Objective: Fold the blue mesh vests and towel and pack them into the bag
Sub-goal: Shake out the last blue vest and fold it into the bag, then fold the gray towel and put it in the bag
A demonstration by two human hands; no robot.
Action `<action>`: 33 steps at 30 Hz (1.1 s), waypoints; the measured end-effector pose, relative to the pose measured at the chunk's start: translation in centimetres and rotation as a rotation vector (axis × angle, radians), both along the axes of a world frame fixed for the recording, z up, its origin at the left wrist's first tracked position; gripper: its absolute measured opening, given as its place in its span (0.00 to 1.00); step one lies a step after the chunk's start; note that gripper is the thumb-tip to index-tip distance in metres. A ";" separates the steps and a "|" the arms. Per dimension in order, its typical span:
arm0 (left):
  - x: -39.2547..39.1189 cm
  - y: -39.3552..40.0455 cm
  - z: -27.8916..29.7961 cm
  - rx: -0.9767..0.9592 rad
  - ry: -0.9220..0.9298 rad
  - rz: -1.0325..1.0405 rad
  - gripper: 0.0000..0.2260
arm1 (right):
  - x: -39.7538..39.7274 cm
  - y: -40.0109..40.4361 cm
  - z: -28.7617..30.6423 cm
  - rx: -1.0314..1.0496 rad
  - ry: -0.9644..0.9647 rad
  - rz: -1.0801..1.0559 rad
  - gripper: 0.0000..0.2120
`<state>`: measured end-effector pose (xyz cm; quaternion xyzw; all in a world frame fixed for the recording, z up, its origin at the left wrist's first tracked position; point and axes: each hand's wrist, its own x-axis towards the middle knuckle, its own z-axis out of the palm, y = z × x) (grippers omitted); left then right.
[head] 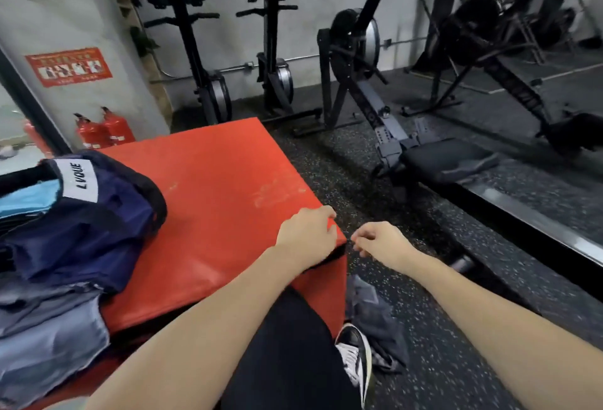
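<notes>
Red mat (pixel 208 201), navy bag (pixel 107 214) — open, stuffed

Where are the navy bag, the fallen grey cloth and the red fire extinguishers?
navy bag (pixel 107 214), head view, its side panel
grey cloth (pixel 372 315), head view, its crumpled middle
fire extinguishers (pixel 115 130), head view, right cylinder's body

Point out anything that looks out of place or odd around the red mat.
A crumpled grey cloth lies on the floor beside the shoe, below the red mat's corner, away from the bag and the grey pile beside it. It looks dropped.
</notes>
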<state>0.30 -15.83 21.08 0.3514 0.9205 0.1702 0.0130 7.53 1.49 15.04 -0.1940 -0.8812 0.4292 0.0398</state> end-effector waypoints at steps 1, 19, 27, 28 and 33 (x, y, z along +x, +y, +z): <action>0.7 1.9 -1.0 -0.058 -0.015 -0.043 0.14 | 1.0 1.3 -1.3 0.000 -0.040 -0.022 0.08; 2.3 14.5 -23.2 -0.722 -0.396 -0.223 0.15 | 6.6 8.4 -29.9 -0.138 -0.654 -0.061 0.08; -0.4 14.3 -28.8 -0.717 -0.518 -0.185 0.15 | 6.0 6.9 -36.4 -0.242 -0.694 -0.330 0.31; -0.8 14.2 -29.2 -0.698 -0.534 -0.164 0.15 | 5.7 6.8 -36.9 -0.240 -0.692 -0.349 0.28; -1.9 13.3 -30.0 -0.590 -0.608 -0.047 0.14 | 4.2 7.7 -37.3 -0.357 -0.586 -0.521 0.12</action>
